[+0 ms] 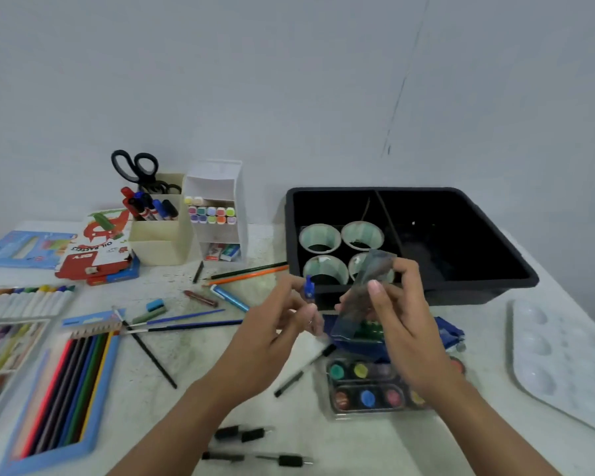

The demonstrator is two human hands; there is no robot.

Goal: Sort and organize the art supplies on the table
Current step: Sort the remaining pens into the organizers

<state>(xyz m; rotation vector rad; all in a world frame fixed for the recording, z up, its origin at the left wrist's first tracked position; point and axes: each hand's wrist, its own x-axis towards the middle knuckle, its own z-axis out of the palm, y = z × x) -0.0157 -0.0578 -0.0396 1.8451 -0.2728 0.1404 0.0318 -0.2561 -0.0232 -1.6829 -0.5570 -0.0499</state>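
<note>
1. Art supplies (248,274) are lying all over the table (375,448) — nearest, a paint set (368,386) is showing its colour pots, and a blue box (93,441) is holding coloured pencils (62,389).
2. Just past that, the left hand (275,324) is pinching a small blue piece (309,289) and the right hand (402,324) is gripping a clear flat case (361,297), both above a blue pouch (447,333).
3. I think the sorting is partly done; next, the blue piece is needing a home, maybe inside the clear case, so lining them up gently matters.
4. Behind the hands, a black bin (516,269) is holding four white cups (320,238), looking empty.
5. Farthest back, a cream holder (158,245) is holding markers (152,207) and scissors (134,166) — a white rack (243,201) beside it is holding pastel pens (212,215).
</note>
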